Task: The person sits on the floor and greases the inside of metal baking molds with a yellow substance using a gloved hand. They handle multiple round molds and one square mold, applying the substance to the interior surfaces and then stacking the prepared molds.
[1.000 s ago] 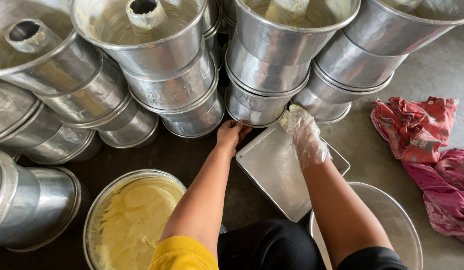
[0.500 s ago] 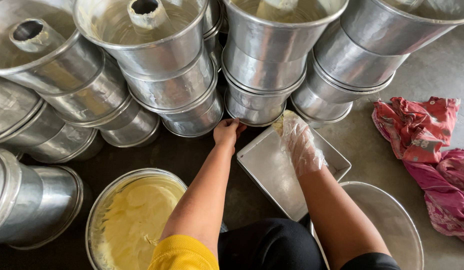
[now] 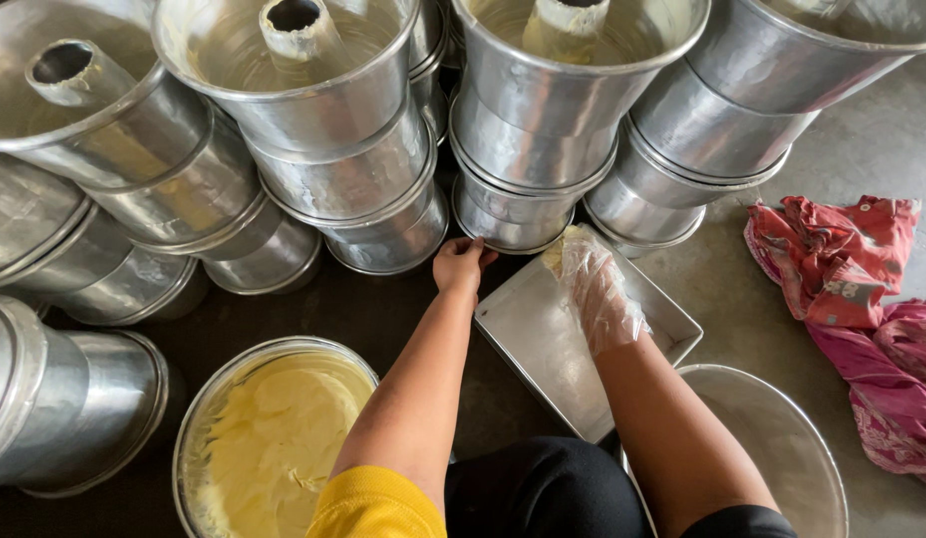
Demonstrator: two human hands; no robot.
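Gripping tray (image 3: 543, 339) corner, left hand (image 3: 460, 265); gloved right hand (image 3: 595, 289) spread flat inside. We judge greasy stacks (image 3: 523, 149) could topple if bumped.

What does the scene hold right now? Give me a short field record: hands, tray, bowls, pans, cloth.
left hand: bare, gripping the far corner of the rectangular metal tray
right hand: in a clear plastic glove, yellow paste at the fingertips, inside the tray
bowl of yellow batter: near left
empty metal bowl: near right
tube pans: stacked behind the tray
red and pink cloth: on the floor, right
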